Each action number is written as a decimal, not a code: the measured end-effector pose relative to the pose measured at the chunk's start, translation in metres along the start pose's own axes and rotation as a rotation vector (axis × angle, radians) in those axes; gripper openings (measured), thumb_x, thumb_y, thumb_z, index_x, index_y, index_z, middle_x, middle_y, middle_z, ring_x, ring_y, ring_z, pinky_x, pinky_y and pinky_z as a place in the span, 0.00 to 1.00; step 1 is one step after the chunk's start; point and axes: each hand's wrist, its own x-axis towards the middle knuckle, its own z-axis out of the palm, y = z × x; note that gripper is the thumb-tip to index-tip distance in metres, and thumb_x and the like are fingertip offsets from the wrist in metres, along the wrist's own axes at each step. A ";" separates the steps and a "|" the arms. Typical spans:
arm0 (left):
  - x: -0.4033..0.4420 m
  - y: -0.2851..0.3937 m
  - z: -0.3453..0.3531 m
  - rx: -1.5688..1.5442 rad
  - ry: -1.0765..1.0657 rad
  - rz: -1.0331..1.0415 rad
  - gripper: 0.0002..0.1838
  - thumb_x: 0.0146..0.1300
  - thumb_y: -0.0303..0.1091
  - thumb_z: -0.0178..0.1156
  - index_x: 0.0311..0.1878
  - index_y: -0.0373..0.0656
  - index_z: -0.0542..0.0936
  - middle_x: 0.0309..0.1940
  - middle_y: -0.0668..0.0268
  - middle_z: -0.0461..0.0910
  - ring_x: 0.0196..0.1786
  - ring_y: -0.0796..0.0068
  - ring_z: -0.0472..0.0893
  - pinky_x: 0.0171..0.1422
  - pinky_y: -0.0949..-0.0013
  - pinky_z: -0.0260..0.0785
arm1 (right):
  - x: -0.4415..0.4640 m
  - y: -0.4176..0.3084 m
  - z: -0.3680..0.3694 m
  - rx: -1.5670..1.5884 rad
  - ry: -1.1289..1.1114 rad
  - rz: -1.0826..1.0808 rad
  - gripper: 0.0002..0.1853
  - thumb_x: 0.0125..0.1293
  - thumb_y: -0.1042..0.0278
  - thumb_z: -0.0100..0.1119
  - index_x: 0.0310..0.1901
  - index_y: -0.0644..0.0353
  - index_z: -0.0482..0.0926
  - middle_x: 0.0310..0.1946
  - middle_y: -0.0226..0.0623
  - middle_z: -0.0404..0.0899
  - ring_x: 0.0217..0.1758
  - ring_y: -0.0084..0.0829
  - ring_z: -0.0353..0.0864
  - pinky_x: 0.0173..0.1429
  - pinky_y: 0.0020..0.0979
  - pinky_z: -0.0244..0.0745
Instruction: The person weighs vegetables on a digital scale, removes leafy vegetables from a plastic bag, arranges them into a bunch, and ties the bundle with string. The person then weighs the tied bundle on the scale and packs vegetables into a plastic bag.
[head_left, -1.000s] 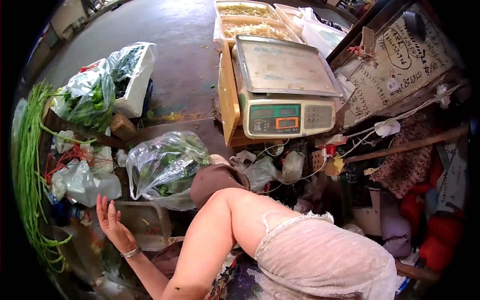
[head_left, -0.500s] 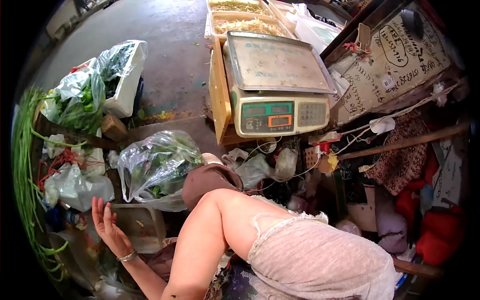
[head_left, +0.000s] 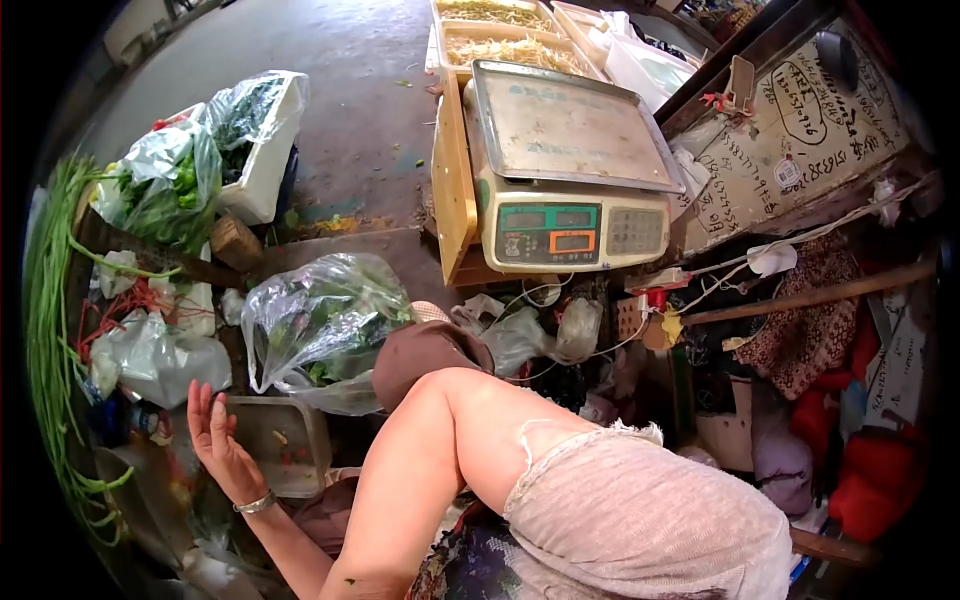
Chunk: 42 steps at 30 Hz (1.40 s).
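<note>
My left hand (head_left: 222, 445) is raised at the lower left, fingers stretched out and slightly bent, with a metal bracelet at the wrist. Nothing shows in it. A white plastic bag (head_left: 165, 355) lies just above the fingertips. Beside and behind the hand sits a shallow pale tray (head_left: 312, 440) with small scraps in it. A clear bag of leafy greens (head_left: 325, 315) rests farther up, against brown cloth (head_left: 430, 358). A bent bare arm (head_left: 410, 460) and a frayed beige garment (head_left: 640, 500) fill the lower middle. My right hand is out of view.
A digital scale (head_left: 575, 180) stands at upper centre, with trays of sprouts (head_left: 515, 52) behind it. Long green stalks (head_left: 55, 330) hang at far left, near a white foam box (head_left: 268, 160) of bagged greens. Cables and a wooden pole (head_left: 830, 290) cross the right side.
The view has shifted slightly, so the scale and bags appear a little farther right. My left hand keeps nearly the same pose.
</note>
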 end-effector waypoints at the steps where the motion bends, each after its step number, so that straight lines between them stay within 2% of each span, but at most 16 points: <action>1: 0.000 0.001 0.000 0.008 0.000 -0.009 0.25 0.66 0.32 0.57 0.66 0.45 0.70 0.62 0.67 0.72 0.57 0.77 0.73 0.55 0.75 0.60 | 0.001 0.000 -0.002 -0.013 0.004 0.012 0.17 0.51 0.76 0.56 0.46 0.65 0.76 0.46 0.37 0.78 0.50 0.31 0.74 0.53 0.31 0.70; 6: 0.002 -0.008 0.001 0.073 0.040 -0.010 0.28 0.63 0.35 0.60 0.66 0.43 0.70 0.62 0.63 0.71 0.60 0.69 0.72 0.61 0.69 0.60 | 0.007 -0.002 -0.018 -0.175 0.069 0.143 0.17 0.50 0.76 0.56 0.44 0.66 0.76 0.45 0.37 0.79 0.49 0.30 0.75 0.52 0.30 0.71; 8: -0.004 0.006 0.014 0.261 0.085 0.091 0.24 0.59 0.30 0.59 0.60 0.36 0.74 0.53 0.63 0.77 0.54 0.73 0.74 0.59 0.69 0.65 | 0.006 -0.003 -0.026 -0.348 0.165 0.209 0.17 0.49 0.77 0.56 0.44 0.66 0.76 0.44 0.36 0.79 0.48 0.29 0.75 0.52 0.29 0.71; 10: -0.011 -0.001 0.007 0.395 0.192 0.120 0.22 0.56 0.26 0.61 0.56 0.39 0.76 0.50 0.61 0.78 0.49 0.67 0.78 0.57 0.65 0.70 | -0.020 -0.008 -0.036 -0.705 0.366 0.128 0.12 0.51 0.76 0.56 0.39 0.64 0.76 0.44 0.39 0.77 0.48 0.34 0.75 0.49 0.32 0.72; 11: -0.021 -0.001 0.005 0.450 0.245 0.304 0.22 0.55 0.27 0.61 0.55 0.41 0.77 0.49 0.59 0.78 0.51 0.62 0.78 0.59 0.62 0.69 | -0.036 -0.013 -0.050 -1.323 0.356 0.013 0.15 0.48 0.79 0.57 0.41 0.64 0.76 0.44 0.44 0.76 0.50 0.42 0.75 0.52 0.36 0.72; 12: -0.026 -0.006 -0.004 0.508 0.268 0.342 0.21 0.54 0.29 0.62 0.54 0.41 0.78 0.50 0.58 0.78 0.54 0.61 0.77 0.63 0.61 0.66 | -0.060 -0.017 -0.048 -1.524 0.499 0.265 0.20 0.51 0.82 0.53 0.49 0.61 0.75 0.55 0.47 0.70 0.60 0.48 0.68 0.65 0.41 0.63; 13: -0.042 0.013 -0.010 0.614 0.197 0.417 0.20 0.52 0.30 0.61 0.51 0.42 0.79 0.48 0.59 0.78 0.54 0.62 0.77 0.60 0.61 0.67 | -0.072 -0.033 -0.043 -1.590 0.542 0.306 0.20 0.49 0.83 0.53 0.47 0.59 0.76 0.53 0.46 0.71 0.60 0.48 0.68 0.65 0.41 0.63; 16: -0.097 0.035 -0.025 1.040 0.051 0.461 0.21 0.54 0.35 0.62 0.54 0.49 0.77 0.48 0.65 0.77 0.57 0.67 0.72 0.66 0.51 0.49 | -0.143 -0.048 -0.018 -2.111 0.748 0.637 0.19 0.52 0.78 0.57 0.48 0.57 0.76 0.53 0.45 0.70 0.58 0.46 0.68 0.61 0.43 0.61; 20: -0.141 0.028 -0.074 1.417 -0.121 0.512 0.23 0.57 0.34 0.61 0.57 0.47 0.74 0.49 0.65 0.75 0.61 0.64 0.69 0.66 0.43 0.47 | -0.208 -0.045 0.005 -2.174 0.787 0.897 0.18 0.57 0.72 0.59 0.51 0.57 0.76 0.52 0.46 0.71 0.57 0.48 0.68 0.60 0.46 0.60; 25: -0.141 -0.022 -0.087 1.397 -0.211 0.473 0.24 0.62 0.38 0.57 0.63 0.49 0.71 0.54 0.63 0.74 0.64 0.65 0.68 0.67 0.43 0.48 | -0.203 -0.042 -0.007 -2.140 0.716 1.064 0.22 0.57 0.67 0.61 0.55 0.56 0.74 0.59 0.46 0.65 0.62 0.47 0.63 0.64 0.49 0.56; 26: -0.137 -0.020 -0.082 1.445 -0.260 0.502 0.24 0.63 0.38 0.56 0.63 0.49 0.71 0.55 0.63 0.74 0.65 0.66 0.67 0.67 0.44 0.48 | -0.201 -0.045 -0.008 -2.218 0.715 1.036 0.20 0.57 0.64 0.62 0.52 0.56 0.78 0.55 0.47 0.73 0.59 0.46 0.71 0.62 0.46 0.63; 28: -0.128 -0.028 -0.089 1.394 -0.378 0.571 0.25 0.63 0.39 0.56 0.64 0.49 0.72 0.56 0.64 0.74 0.65 0.66 0.68 0.67 0.45 0.48 | -0.201 -0.054 -0.011 -2.112 0.767 1.093 0.21 0.52 0.71 0.65 0.50 0.58 0.75 0.55 0.46 0.69 0.59 0.48 0.66 0.61 0.48 0.59; 30: -0.119 -0.034 -0.099 1.339 -0.351 0.470 0.26 0.60 0.38 0.57 0.64 0.49 0.72 0.56 0.67 0.75 0.64 0.66 0.70 0.66 0.45 0.47 | -0.228 -0.063 -0.023 -2.034 0.860 1.157 0.20 0.54 0.67 0.62 0.51 0.53 0.77 0.55 0.42 0.70 0.60 0.49 0.66 0.62 0.48 0.58; 31: -0.115 -0.035 -0.106 1.370 -0.420 0.464 0.27 0.59 0.38 0.57 0.64 0.48 0.72 0.56 0.68 0.76 0.64 0.67 0.70 0.66 0.46 0.46 | -0.218 -0.081 -0.023 -2.003 0.807 1.237 0.21 0.64 0.70 0.55 0.59 0.56 0.73 0.59 0.42 0.70 0.62 0.43 0.67 0.65 0.44 0.60; 36: -0.089 -0.048 -0.114 1.268 -0.441 0.388 0.28 0.57 0.33 0.55 0.64 0.47 0.72 0.57 0.65 0.74 0.66 0.69 0.68 0.65 0.45 0.45 | -0.203 -0.108 -0.058 -1.847 0.838 1.211 0.15 0.63 0.71 0.53 0.52 0.57 0.75 0.54 0.43 0.72 0.58 0.46 0.68 0.61 0.45 0.61; 42: -0.090 -0.033 -0.111 1.214 -0.407 0.264 0.23 0.58 0.32 0.52 0.59 0.45 0.75 0.52 0.66 0.76 0.60 0.68 0.71 0.58 0.52 0.58 | -0.208 -0.104 -0.063 -1.766 0.832 1.203 0.17 0.61 0.73 0.53 0.52 0.55 0.75 0.53 0.43 0.73 0.56 0.48 0.69 0.59 0.47 0.62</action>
